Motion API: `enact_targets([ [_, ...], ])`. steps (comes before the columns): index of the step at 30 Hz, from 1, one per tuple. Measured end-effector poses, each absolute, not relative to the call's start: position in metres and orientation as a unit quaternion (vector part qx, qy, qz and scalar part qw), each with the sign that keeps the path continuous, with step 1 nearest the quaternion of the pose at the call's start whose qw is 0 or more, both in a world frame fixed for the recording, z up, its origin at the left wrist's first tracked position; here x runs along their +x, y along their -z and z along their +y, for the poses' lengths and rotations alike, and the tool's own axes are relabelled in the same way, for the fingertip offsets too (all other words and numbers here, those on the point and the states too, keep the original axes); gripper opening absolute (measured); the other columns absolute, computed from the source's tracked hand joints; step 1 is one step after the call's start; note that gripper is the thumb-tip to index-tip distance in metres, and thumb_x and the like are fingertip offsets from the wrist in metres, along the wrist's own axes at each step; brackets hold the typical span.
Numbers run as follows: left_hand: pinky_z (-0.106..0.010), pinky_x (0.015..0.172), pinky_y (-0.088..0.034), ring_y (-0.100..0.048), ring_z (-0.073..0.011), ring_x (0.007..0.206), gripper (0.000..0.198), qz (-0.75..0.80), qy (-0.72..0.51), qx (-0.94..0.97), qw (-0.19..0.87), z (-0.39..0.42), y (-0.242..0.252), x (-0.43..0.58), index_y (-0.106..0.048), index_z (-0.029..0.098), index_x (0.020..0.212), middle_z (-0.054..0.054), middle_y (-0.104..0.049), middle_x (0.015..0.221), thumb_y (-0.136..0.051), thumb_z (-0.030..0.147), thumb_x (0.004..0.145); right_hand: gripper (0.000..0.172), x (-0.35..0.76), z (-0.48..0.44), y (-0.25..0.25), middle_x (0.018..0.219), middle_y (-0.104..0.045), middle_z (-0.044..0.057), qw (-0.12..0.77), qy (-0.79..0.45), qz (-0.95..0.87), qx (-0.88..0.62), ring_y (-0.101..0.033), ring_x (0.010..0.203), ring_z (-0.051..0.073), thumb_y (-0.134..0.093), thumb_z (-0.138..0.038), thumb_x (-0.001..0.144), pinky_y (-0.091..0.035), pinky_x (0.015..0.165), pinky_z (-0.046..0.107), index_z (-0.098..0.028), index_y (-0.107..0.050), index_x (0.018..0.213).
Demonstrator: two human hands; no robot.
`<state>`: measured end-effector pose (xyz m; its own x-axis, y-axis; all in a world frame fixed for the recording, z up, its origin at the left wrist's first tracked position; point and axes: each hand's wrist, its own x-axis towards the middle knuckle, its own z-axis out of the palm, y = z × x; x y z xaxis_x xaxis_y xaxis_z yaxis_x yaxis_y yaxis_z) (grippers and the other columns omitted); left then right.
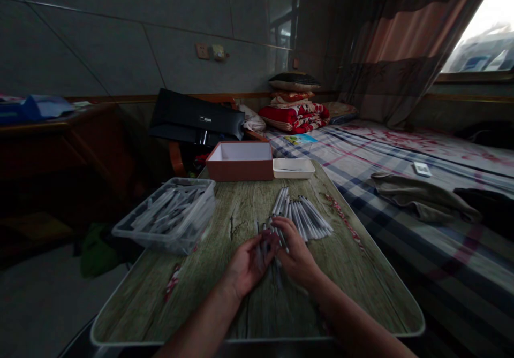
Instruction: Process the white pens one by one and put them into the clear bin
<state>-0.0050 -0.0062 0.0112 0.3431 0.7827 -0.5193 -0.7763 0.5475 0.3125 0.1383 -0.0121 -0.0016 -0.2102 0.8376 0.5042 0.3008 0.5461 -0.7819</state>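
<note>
Both hands meet at the middle of the wood-grain table (201, 288). My left hand (249, 264) has its fingers curled round a few thin white pens. My right hand (295, 253) is closed on the same small bunch of pens, its fingers pressed over them. Just beyond the fingers lies a fanned pile of white pens (301, 213) flat on the table. A clear plastic tub (171, 219) full of more pens stands to the left of my left hand.
A brown open cardboard box (241, 162) and a shallow white tray (293, 168) stand at the table's far edge. A bed with a plaid cover (401, 197), clothes and folded blankets lies to the right. A dark desk is at the left.
</note>
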Motion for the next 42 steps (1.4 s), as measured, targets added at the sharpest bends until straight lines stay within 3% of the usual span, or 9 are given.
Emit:
enact_targets([
  [5, -0.013, 0.035, -0.038, -0.053, -0.0056, 0.044, 0.012, 0.323, -0.482, 0.023, 0.814, -0.008, -0.016, -0.01, -0.059, 0.012, 0.083, 0.0, -0.057, 0.061, -0.048, 0.011, 0.087, 0.056, 0.144, -0.013, 0.0, 0.124, -0.046, 0.009, 0.5, -0.281, -0.712, -0.404, -0.045, 0.121, 0.022, -0.045, -0.001, 0.07, -0.038, 0.102, 0.042, -0.023, -0.046, 0.121],
  [8, -0.011, 0.035, -0.031, -0.046, -0.0032, 0.045, 0.008, 0.304, -0.518, 0.076, 0.796, -0.009, -0.033, -0.022, -0.059, 0.013, 0.084, 0.002, -0.05, 0.063, -0.051, 0.009, 0.084, 0.053, 0.147, -0.012, 0.001, 0.121, -0.048, 0.01, 0.501, -0.288, -0.708, -0.406, -0.048, 0.115, 0.022, -0.044, -0.001, 0.07, -0.042, 0.096, 0.041, -0.023, -0.047, 0.119],
  [14, -0.013, 0.039, -0.035, -0.049, -0.0066, 0.053, 0.009, 0.375, -0.564, 0.285, 0.678, 0.007, -0.095, -0.076, -0.061, 0.014, 0.082, -0.002, -0.055, 0.072, -0.058, 0.007, 0.076, 0.046, 0.151, -0.011, 0.003, 0.117, -0.05, 0.009, 0.505, -0.277, -0.706, -0.412, -0.051, 0.108, 0.022, -0.044, -0.001, 0.068, -0.046, 0.085, 0.036, -0.022, -0.053, 0.108],
  [18, -0.014, 0.038, -0.035, -0.052, -0.0097, 0.052, 0.013, 0.514, -0.525, 0.412, 0.539, 0.04, -0.125, -0.127, -0.064, 0.014, 0.08, -0.004, -0.059, 0.068, -0.058, 0.005, 0.073, 0.046, 0.15, -0.011, 0.006, 0.115, -0.051, 0.009, 0.506, -0.275, -0.705, -0.414, -0.053, 0.105, 0.021, -0.044, 0.0, 0.068, -0.048, 0.08, 0.034, -0.022, -0.054, 0.107],
  [24, -0.02, 0.038, -0.028, -0.046, -0.0127, 0.039, 0.023, 0.693, -0.436, 0.475, 0.323, 0.091, -0.13, -0.18, -0.064, 0.016, 0.062, 0.0, -0.054, 0.048, -0.058, -0.006, 0.061, 0.044, 0.146, -0.011, 0.006, 0.112, -0.051, 0.009, 0.499, -0.269, -0.715, -0.41, -0.052, 0.107, 0.021, -0.043, 0.002, 0.068, -0.046, 0.089, 0.037, -0.021, -0.057, 0.103],
  [28, -0.023, 0.045, -0.034, -0.048, -0.0155, 0.042, 0.025, 0.707, -0.425, 0.494, 0.274, 0.107, -0.128, -0.189, -0.061, 0.019, 0.055, 0.001, -0.053, 0.045, -0.061, -0.006, 0.057, 0.042, 0.143, -0.012, 0.003, 0.114, -0.05, 0.009, 0.489, -0.288, -0.711, -0.415, -0.053, 0.106, 0.021, -0.043, 0.001, 0.067, -0.05, 0.078, 0.032, -0.021, -0.057, 0.101],
  [34, -0.027, 0.063, -0.044, -0.06, -0.0229, 0.065, 0.015, 0.703, -0.407, 0.522, 0.26, 0.11, -0.133, -0.186, -0.062, 0.019, 0.058, -0.003, -0.063, 0.058, -0.067, 0.005, 0.057, 0.04, 0.144, -0.015, 0.001, 0.114, -0.05, 0.01, 0.489, -0.29, -0.705, -0.423, -0.054, 0.104, 0.021, -0.044, 0.0, 0.067, -0.05, 0.075, 0.031, -0.02, -0.058, 0.099],
  [37, -0.032, 0.074, -0.047, -0.063, -0.026, 0.079, 0.008, 0.705, -0.368, 0.568, 0.209, 0.099, -0.137, -0.184, -0.066, 0.017, 0.073, -0.008, -0.069, 0.075, -0.062, 0.015, 0.067, 0.039, 0.146, -0.014, 0.002, 0.113, -0.05, 0.009, 0.492, -0.288, -0.701, -0.429, -0.055, 0.102, 0.02, -0.044, -0.001, 0.067, -0.05, 0.074, 0.03, -0.02, -0.058, 0.097],
  [42, -0.039, 0.093, -0.042, -0.059, -0.0268, 0.104, 0.031, 0.684, -0.345, 0.635, 0.102, 0.058, -0.143, -0.159, -0.061, 0.021, 0.108, -0.009, -0.065, 0.114, -0.046, 0.029, 0.082, 0.04, 0.149, -0.009, 0.003, 0.109, -0.051, 0.008, 0.55, -0.31, -0.637, -0.441, -0.057, 0.089, 0.016, -0.045, -0.005, 0.069, -0.05, 0.071, 0.029, -0.02, -0.054, 0.105],
])
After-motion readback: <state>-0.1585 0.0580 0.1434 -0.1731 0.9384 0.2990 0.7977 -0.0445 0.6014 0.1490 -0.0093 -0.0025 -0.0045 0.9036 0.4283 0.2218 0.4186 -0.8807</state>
